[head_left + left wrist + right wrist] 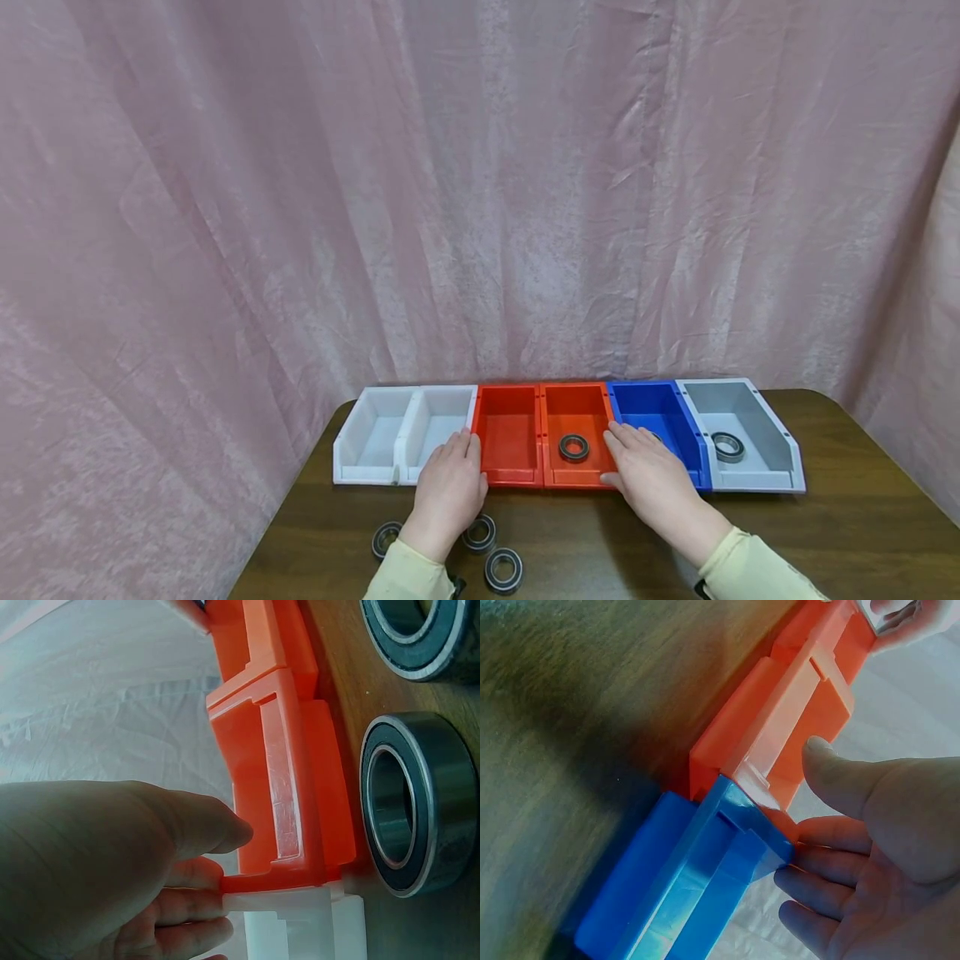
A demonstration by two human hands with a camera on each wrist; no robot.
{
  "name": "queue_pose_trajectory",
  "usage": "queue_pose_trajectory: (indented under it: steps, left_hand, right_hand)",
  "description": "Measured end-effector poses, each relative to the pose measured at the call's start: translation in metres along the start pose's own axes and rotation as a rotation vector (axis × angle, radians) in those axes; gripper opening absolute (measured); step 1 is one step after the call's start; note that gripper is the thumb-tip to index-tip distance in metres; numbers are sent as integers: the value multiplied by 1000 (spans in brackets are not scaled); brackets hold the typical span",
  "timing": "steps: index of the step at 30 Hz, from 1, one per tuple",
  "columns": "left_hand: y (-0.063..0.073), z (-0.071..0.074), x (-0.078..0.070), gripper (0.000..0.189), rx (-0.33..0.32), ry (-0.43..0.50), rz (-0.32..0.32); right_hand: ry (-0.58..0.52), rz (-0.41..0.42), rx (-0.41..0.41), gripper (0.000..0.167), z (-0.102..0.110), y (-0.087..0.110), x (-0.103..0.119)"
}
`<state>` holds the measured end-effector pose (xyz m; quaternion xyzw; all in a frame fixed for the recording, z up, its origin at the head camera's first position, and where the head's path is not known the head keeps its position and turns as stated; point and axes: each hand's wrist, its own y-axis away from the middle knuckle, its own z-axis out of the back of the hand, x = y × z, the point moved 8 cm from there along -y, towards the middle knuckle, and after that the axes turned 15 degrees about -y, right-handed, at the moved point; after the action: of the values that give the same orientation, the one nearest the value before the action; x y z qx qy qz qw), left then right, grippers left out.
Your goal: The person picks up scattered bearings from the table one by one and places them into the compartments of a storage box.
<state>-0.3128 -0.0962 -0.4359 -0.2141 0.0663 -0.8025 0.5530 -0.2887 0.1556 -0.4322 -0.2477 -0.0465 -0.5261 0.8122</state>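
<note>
My left hand (450,492) rests at the seam between a white bin (441,408) and the red bin (508,429), its fingers extended over the rim. In the left wrist view its thumb lies by the red bin's front opening. My right hand (654,482) touches the wall where the orange-red bin (573,407) meets the blue bin (648,403), fingers straight and thumb apart. Neither hand holds anything. One ball bearing (573,448) lies flat in the orange-red bin. Another bearing (657,437), mostly hidden by my right hand, shows in the blue bin.
A second white bin (375,417) ends the row at left, and a grey bin (772,481) holding a bearing (728,456) ends it at right. Three bearings lie on the wooden table (577,550) around my left forearm. A pink curtain (480,208) hangs behind.
</note>
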Motion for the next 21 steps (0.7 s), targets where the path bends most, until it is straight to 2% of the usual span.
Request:
queue_pose_trajectory:
  steps: [13, 21]
  left_hand:
    - [2, -1, -1, 63, -1, -34, 2]
    - [-2, 0, 0, 64, 19, -41, -17]
  right_hand:
    - [-23, 28, -40, 60, 0, 2, -2]
    - [-47, 27, -50, 61, 1, 3, -3]
